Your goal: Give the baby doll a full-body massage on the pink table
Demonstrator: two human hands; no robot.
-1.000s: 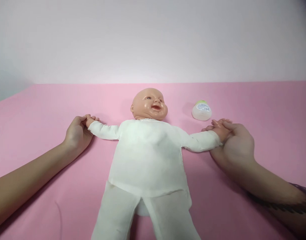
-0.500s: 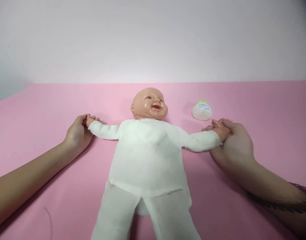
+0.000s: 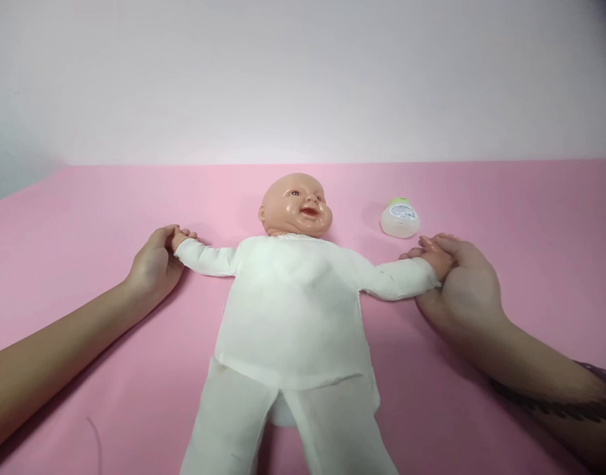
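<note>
A baby doll [image 3: 295,310] with a white cloth body and a bald plastic head lies on its back, its head turned to the right. Both its arms are spread out sideways. My left hand [image 3: 157,262] is closed round the doll's hand on the left side, with the small plastic fingers showing past mine. On the right, my right hand [image 3: 468,284] holds the doll's other hand between thumb and fingers, palm turned up beneath it. The lower ends of the doll's legs run out of view at the bottom.
A clear, squat bottle [image 3: 400,221] with a green top and a white label is just beyond my right hand. Everything rests on a pink tabletop [image 3: 85,204] that meets a pale wall [image 3: 303,79] at the back. A thin dark strand [image 3: 95,441] lies at lower left.
</note>
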